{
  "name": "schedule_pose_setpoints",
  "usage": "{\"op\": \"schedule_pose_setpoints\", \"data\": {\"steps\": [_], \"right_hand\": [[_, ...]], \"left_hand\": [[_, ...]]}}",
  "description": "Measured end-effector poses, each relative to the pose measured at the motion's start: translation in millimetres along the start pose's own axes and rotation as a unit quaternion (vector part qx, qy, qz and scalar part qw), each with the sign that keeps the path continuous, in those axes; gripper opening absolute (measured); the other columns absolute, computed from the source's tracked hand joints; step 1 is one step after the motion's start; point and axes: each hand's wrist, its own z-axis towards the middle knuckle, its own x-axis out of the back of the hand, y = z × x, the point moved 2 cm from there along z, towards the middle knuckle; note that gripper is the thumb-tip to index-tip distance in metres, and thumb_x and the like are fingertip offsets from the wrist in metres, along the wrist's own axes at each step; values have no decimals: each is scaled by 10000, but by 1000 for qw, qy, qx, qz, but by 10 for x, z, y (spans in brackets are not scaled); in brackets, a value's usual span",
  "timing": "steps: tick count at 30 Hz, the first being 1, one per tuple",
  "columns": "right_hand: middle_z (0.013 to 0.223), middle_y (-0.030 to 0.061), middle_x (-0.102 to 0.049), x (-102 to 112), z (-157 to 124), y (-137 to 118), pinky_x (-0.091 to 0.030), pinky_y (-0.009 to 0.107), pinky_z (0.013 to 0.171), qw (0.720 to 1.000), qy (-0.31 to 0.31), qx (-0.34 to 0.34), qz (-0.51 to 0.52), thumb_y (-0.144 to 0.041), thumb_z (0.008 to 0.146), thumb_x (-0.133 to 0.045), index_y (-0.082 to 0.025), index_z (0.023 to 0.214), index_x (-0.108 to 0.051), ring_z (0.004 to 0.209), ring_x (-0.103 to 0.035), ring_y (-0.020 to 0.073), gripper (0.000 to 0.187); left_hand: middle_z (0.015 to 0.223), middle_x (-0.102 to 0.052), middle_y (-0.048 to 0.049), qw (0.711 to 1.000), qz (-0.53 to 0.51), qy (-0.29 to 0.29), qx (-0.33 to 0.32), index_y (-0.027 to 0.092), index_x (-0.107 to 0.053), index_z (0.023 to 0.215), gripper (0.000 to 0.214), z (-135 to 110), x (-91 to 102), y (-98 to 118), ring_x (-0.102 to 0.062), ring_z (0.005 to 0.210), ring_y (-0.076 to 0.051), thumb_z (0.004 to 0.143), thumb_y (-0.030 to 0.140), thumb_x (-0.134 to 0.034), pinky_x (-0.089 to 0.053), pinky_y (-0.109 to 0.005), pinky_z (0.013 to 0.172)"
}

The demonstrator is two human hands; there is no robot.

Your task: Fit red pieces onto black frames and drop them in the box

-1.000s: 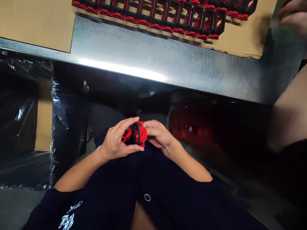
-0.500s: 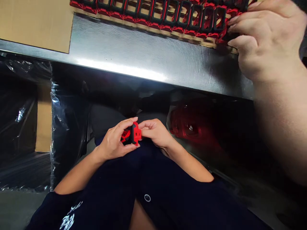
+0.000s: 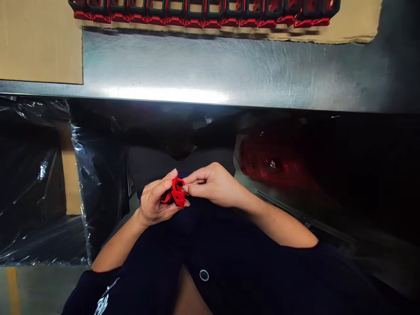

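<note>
Gripping the red-and-black part (image 3: 178, 193) in the left hand (image 3: 154, 203), with thumb and fingers curled around it. Pinching its edge with the right hand's (image 3: 215, 186) thumb and forefinger, nearly together. Held close before the body, apart from the metal table (image 3: 213, 65) bearing similar frames (image 3: 194, 21) on cardboard (image 3: 356, 33).
</note>
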Motion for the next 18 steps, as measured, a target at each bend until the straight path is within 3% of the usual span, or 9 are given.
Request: {"op": "schedule_pose_setpoints", "data": {"steps": [4,9,14,18], "right_hand": [[582,-21,-682,-41,0,-10,-296,226,476,1000,22,0,-7,-240,786,-707,-159,871,-857,499,-446,80,190],[688,26,-776,-77,-4,-38,-409,236,538,998,49,6,-24,-231,771,-703,-162,878,-859,591,-616,140,201],[720,21,-781,11,-30,-93,-369,235,545,1000,-13,3,-20,-306,817,-708,-158,995,-858,584,-563,117,276],[687,9,-760,34,-28,-100,-343,231,534,1000,-10,-4,-23,-290,811,-713,-150,954,-861,564,-525,101,249]], "left_hand": [[1285,-707,-233,999,33,-8,-41,214,-389,1524,927,14,32,7,-801,824,-233,772,463,-871,-637,-284,637],[1260,-724,-218,997,69,-10,-39,233,-400,1506,905,-26,46,8,-802,824,-249,766,426,-884,-631,-298,608],[1345,-671,-234,999,17,8,-33,174,-372,1565,980,30,31,49,-801,843,-231,765,398,-891,-648,-292,621],[1355,-650,-259,999,29,4,-44,152,-379,1560,1009,66,35,72,-801,855,-234,737,387,-913,-640,-271,628]]}}
